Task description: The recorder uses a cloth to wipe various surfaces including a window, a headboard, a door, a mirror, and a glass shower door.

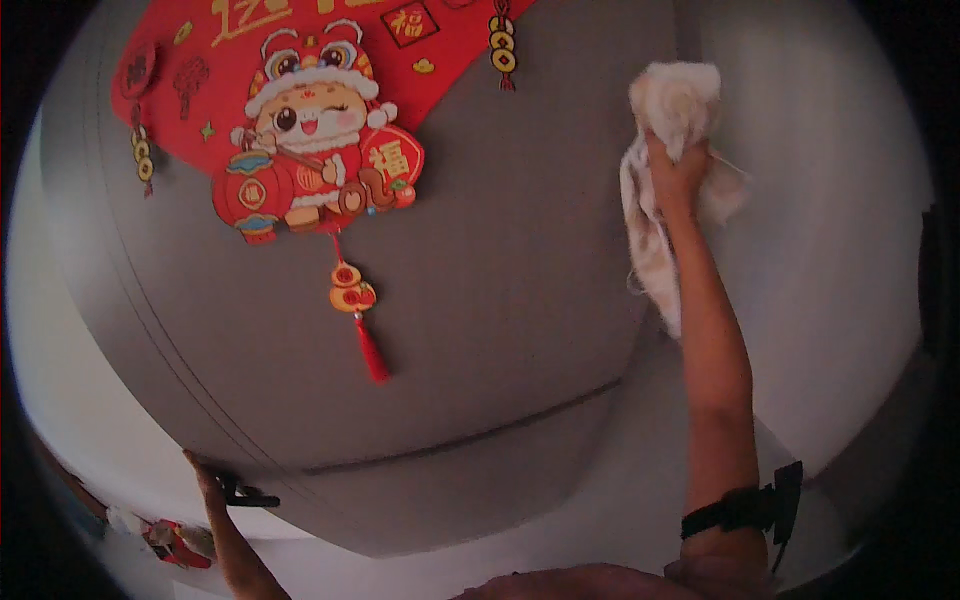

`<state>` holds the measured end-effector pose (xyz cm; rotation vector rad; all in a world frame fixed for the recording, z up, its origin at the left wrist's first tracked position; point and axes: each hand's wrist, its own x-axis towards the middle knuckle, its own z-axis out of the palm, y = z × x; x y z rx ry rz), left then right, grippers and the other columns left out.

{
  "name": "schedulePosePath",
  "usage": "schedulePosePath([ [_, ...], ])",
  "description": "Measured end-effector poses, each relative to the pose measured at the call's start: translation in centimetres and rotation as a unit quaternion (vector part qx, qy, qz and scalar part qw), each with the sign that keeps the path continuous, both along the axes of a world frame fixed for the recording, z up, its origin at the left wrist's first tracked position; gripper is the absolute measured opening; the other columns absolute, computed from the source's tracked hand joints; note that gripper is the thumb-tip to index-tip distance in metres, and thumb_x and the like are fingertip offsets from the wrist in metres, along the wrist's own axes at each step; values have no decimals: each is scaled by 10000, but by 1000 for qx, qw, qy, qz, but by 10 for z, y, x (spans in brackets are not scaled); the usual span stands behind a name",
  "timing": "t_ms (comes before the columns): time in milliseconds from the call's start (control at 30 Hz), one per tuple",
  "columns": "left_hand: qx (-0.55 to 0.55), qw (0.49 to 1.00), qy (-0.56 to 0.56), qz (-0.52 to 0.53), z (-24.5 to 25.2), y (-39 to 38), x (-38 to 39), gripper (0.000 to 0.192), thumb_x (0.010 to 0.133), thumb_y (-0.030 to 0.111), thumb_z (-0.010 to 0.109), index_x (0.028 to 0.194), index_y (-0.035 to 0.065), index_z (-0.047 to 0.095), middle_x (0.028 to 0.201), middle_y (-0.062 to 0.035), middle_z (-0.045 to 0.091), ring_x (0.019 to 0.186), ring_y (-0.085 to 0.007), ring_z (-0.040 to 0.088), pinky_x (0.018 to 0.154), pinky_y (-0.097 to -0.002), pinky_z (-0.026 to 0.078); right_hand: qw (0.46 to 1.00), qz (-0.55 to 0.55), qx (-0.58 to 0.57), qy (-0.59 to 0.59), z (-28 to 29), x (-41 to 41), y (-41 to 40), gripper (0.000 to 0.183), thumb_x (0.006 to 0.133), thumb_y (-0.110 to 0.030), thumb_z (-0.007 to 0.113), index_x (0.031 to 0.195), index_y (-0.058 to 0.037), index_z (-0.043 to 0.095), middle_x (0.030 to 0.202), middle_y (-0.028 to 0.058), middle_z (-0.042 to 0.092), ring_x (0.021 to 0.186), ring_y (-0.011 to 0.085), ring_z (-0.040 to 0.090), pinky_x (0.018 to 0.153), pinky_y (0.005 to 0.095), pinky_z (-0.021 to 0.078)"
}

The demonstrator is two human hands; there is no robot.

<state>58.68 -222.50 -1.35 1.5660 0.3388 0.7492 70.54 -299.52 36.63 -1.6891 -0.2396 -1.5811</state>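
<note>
My right hand [677, 176] grips a crumpled white cloth [679, 97], which lies against the right edge of a grey door [487, 262]; part of the cloth hangs down beside my forearm. At the lower left, my left hand [196, 461] is at the door's left edge, just beside a dark door handle [251, 499]; its fingers are mostly hidden. A red paper decoration [442, 75] with a cartoon figure [311, 142] is fixed on the door. Below it hangs a gourd-shaped ornament [352, 292] with a red tassel [371, 351].
A pale wall [817, 247] stands to the right of the door. Coin-shaped pendants [503, 49] hang from the decoration's sides. A dark line [465, 441] crosses the lower door. A red object [178, 544] lies at the far lower left, too blurred to name.
</note>
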Motion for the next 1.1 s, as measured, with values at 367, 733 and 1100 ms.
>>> schedulePosePath([
  [367, -152, 988, 21, 9, 0, 6, 2, 896, 715, 745, 282, 1345, 112, 210, 1369, -95, 255, 1244, -281, 232, 968, -438, 212, 785, 56, -527, 321, -204, -3, 78, 648, 778, -318, 560, 1305, -95, 256, 1311, 90, 327, 1210, 241, 309, 1011, 359, 235],
  [733, -158, 987, 18, -33, -1, 8, 3, 905, 716, 752, 241, 1362, 127, 127, 1405, -113, 145, 1283, -309, 125, 1001, -476, 123, 980, -177, 51, -80, 200, 2, 2, 732, 694, -262, 639, 1252, 44, 276, 1150, 246, 467, 1074, 359, 459, 917, 386, 352],
  [1100, -108, 993, 37, 0, -27, 7, 44, 777, 773, 663, 329, 1232, 40, 394, 1118, -135, 496, 982, -268, 472, 807, -396, 388, 976, -208, -5, -70, 449, 18, 55, 755, 726, -539, 510, 1276, -51, 335, 1291, 151, 368, 1187, 308, 351, 969, 387, 301],
])
